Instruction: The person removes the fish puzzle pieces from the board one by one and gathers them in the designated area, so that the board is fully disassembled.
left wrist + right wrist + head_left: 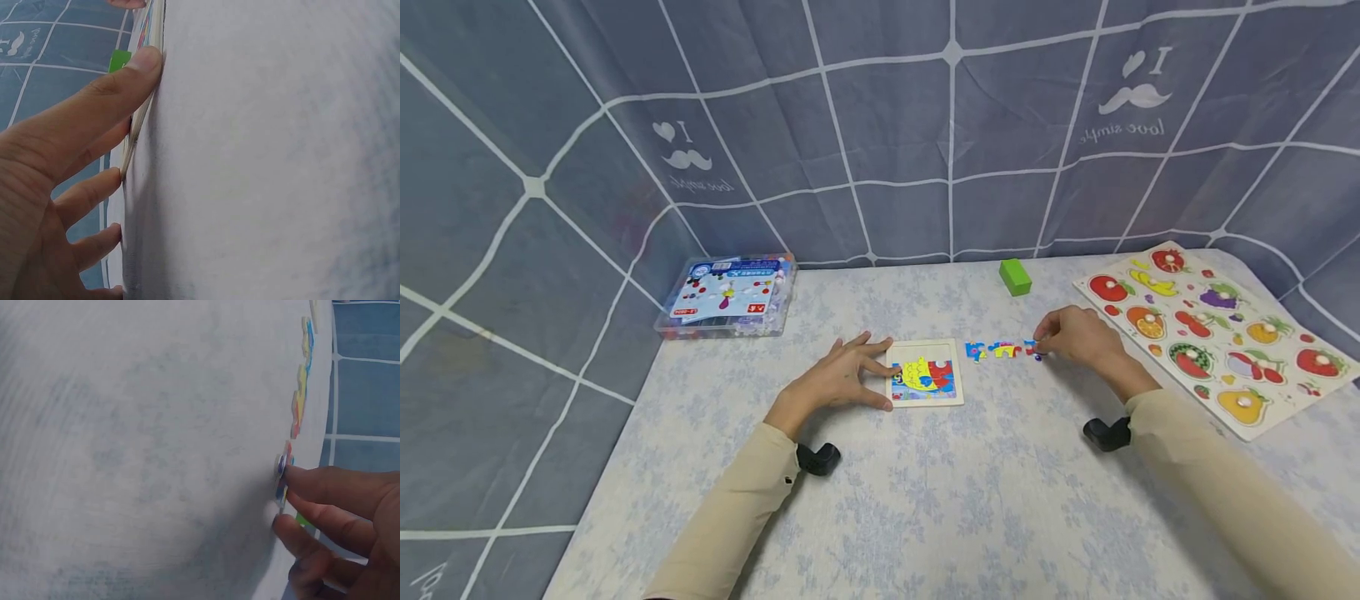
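Observation:
A small square wooden puzzle tray lies flat on the table. Assembled yellow, red and blue pieces fill its lower part, and bare wood shows above them. My left hand rests at the tray's left side, fingers spread; its thumb touches the edge. To the right of the tray, a blue piece and a yellow-and-red piece lie in a row. At the row's right end my right hand pinches a red-and-blue puzzle piece between thumb and fingers, partly covering it.
Behind the loose pieces stands a green block. A fruit peg board lies at the right, close to my right forearm. At the back left is a clear plastic box with a printed sheet. Grey-blue checked curtains border the table.

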Demonstrator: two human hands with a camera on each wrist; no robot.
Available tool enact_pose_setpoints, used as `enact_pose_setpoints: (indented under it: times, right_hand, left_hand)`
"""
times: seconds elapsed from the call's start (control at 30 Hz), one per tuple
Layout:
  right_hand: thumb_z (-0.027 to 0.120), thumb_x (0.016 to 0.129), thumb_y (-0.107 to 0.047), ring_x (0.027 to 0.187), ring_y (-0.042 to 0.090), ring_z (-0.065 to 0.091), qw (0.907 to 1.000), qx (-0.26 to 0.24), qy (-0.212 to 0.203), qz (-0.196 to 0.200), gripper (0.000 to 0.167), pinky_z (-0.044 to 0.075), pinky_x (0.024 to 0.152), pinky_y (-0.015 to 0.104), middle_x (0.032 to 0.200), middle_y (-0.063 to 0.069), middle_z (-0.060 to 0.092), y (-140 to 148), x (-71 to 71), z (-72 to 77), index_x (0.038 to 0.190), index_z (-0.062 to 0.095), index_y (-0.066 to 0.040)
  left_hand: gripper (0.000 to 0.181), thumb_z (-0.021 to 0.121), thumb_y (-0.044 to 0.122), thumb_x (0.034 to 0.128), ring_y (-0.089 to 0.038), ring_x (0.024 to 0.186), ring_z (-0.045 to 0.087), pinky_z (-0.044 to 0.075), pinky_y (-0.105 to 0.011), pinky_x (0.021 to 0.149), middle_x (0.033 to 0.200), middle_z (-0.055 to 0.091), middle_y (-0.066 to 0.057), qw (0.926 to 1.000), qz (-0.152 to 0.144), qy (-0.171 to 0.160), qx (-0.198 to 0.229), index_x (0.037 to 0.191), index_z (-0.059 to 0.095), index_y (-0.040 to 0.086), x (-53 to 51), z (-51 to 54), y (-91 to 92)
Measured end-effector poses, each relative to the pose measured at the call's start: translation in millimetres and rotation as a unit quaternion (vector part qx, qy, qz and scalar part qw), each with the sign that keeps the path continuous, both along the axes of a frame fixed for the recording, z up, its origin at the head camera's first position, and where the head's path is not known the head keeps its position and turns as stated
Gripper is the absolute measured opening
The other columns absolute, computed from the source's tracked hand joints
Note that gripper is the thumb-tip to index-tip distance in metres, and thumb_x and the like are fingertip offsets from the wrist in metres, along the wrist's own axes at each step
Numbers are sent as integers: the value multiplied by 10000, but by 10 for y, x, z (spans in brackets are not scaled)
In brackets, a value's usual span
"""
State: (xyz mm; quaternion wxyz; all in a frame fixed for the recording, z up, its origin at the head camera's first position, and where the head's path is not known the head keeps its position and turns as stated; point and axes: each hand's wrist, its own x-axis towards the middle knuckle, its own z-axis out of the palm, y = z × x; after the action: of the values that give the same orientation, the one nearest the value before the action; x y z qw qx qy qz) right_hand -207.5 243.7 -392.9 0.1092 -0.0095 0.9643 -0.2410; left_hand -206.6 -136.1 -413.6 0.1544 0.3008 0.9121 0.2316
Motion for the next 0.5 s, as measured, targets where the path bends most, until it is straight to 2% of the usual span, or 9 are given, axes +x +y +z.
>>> enact_pose_setpoints:
  times: [0.17,0.33,0.4,0.5]
  right_hand:
    - [679,872,-200,742,220,533,9999,41,-65,74,155,421,618,363,891,67,661,-18,9,32,951,696,-68]
    - [639,886,-186,746,236,558,9995,94,291,50,172,457,595,356,941,122,657,-149,17,83,978,683,-48]
    - [647,889,-162,742,231,559,9989,-78,426,185,179,456,590,342,922,121,654,-257,5,86,1004,691,-31]
    - [669,873,-102,723,203,549,9953,-477,574,611,195,442,586,310,867,83,649,-459,-14,51,1038,715,-8]
  left_hand:
    - [619,844,450,730,-274,1504,76,-30,-587,1165,1573,308,7,9999,-54,-88,23,1278,670,222,-4,4,-5]
    - [616,847,443,732,-277,1504,77,-20,-600,1162,1573,311,10,10000,-76,-20,-18,1280,669,224,-9,-1,-3]
    - [613,851,434,731,-279,1503,83,-16,-602,1162,1571,316,9,10000,-55,4,-10,1276,671,220,-9,5,-2]
    - [613,854,426,729,-277,1503,83,-23,-594,1164,1569,315,10,10000,-6,-44,8,1273,671,214,-8,6,2]
